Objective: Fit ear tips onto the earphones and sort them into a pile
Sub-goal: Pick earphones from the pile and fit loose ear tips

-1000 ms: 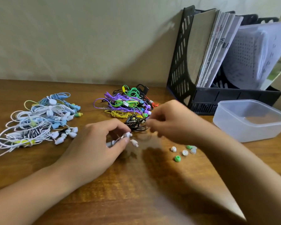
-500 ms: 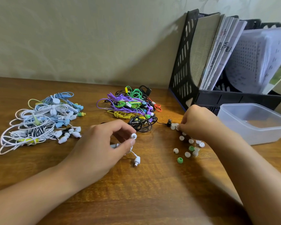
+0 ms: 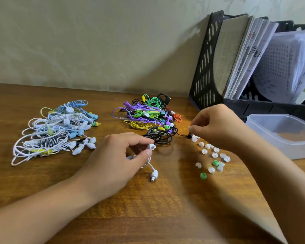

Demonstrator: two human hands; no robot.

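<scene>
Meanwhile, left hand [image 3: 113, 161] pinches white earbud [image 3: 151, 146] — wood table [image 3: 165, 217] open below.

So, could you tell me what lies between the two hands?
In the head view, the black earphone bundle lies between the left hand and right hand.

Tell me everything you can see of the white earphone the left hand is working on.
The white earphone is a glossy plastic bud with a bare nozzle pointing right, no ear tip fitted yet. The left hand pinches it between thumb and fingers above the wooden table. Its thin white cable loops down under the hand to the second bud, also bare, which lies on the table.
</scene>
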